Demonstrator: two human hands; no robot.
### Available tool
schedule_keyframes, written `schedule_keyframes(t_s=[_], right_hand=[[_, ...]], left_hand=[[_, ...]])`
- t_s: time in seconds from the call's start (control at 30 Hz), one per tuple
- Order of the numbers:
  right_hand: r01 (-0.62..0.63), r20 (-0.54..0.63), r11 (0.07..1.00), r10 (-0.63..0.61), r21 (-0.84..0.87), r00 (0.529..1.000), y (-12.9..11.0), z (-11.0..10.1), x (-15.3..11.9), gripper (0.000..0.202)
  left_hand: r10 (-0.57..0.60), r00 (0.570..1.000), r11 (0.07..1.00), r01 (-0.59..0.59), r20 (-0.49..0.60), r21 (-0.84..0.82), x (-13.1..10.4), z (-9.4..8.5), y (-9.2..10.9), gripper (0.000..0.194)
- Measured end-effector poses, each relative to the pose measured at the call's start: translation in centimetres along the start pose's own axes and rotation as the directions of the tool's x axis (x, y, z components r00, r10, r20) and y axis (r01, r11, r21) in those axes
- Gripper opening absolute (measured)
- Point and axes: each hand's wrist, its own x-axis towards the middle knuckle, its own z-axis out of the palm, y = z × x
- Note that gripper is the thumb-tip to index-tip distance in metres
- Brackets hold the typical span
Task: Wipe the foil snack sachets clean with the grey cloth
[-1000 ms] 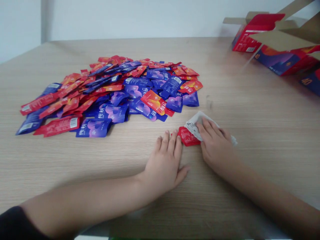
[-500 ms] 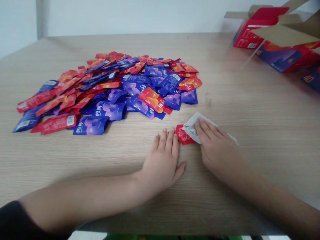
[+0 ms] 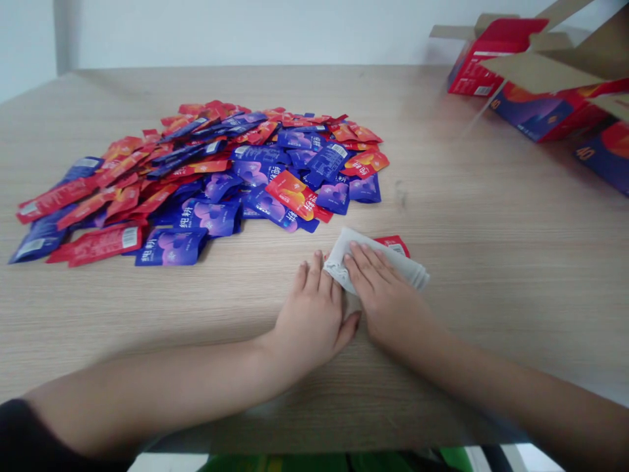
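A red sachet [image 3: 396,245] lies flat on the table, mostly covered by a folded white cloth [image 3: 410,269]; its right end with a barcode shows beyond the cloth. My right hand [image 3: 388,295] holds the cloth down on the sachet, fingers stretched over it. My left hand [image 3: 312,311] rests flat on the table just left, fingertips by the sachet's left end, thumb apart. The cloth's left edge meets the left fingertips; whether they touch the sachet beneath is hidden.
A wide pile of red and purple sachets [image 3: 221,183] spreads over the table [image 3: 466,216] ahead and to the left. Open red and purple cartons [image 3: 550,111] stand at the far right, flaps raised. A pale wall [image 3: 255,33] rises behind the table.
My right hand has slid the cloth left along the sachet, up to my left fingertips. The sachet's left part is now covered and its right end exposed. The view has shifted slightly.
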Motion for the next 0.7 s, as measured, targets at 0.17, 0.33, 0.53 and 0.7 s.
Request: schedule_keyframes(t_s=[0.17,0.33,0.53,0.7], right_hand=[[-0.179,0.009,0.984,0.179,-0.016,0.984,1.7,-0.6,-0.9,0.058],[-0.208,0.016,0.976,0.209,-0.063,0.978,2.8,-1.1,-0.9,0.057],[-0.057,0.016,0.998,0.056,0.024,0.998,0.9,-0.7,-0.3,0.061],[-0.074,0.018,0.992,0.073,0.106,0.997,-0.4,0.3,0.6,0.061]], left_hand=[[-0.017,1.000,1.000,0.017,-0.020,0.010,0.0,0.0,0.1,0.073],[-0.017,1.000,1.000,0.017,-0.006,0.011,0.0,0.2,0.2,0.075],[-0.013,0.999,1.000,0.013,-0.030,0.001,-0.2,0.4,0.3,0.073],[-0.005,1.000,1.000,0.005,-0.001,0.017,0.0,0.2,0.2,0.073]])
